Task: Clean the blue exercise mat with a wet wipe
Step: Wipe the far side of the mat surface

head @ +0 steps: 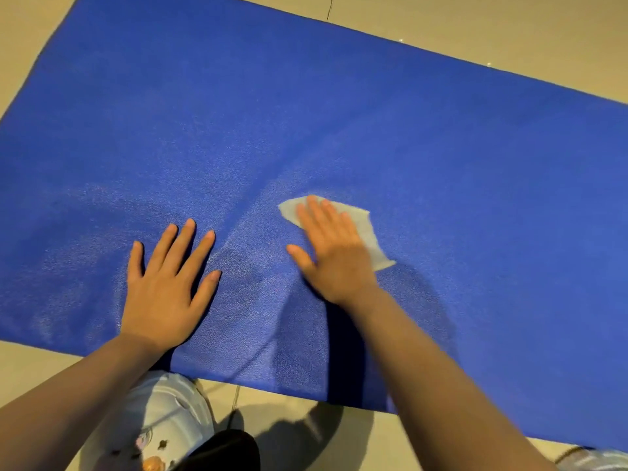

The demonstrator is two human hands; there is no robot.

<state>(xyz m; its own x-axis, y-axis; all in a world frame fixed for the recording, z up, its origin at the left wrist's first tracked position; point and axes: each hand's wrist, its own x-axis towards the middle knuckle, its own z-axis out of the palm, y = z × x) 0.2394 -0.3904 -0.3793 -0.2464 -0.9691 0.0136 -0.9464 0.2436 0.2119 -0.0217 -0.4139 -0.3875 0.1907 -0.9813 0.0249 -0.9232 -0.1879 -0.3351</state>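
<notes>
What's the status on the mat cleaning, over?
Left hand flat on mat, bracing. Right hand flat, pressing wipe onto mat. Nothing in the way.

Both bare forearms reach forward, the left hand [163, 287] lying flat with fingers spread, the right hand [334, 254] flat too, fingers straight and together.

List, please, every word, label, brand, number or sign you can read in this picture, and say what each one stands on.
None can be read.
The mat, the wipe and the floor bear no writing.
The light clothing at the bottom edge has small coloured prints, too blurred to tell whether they hold any letters.
</notes>
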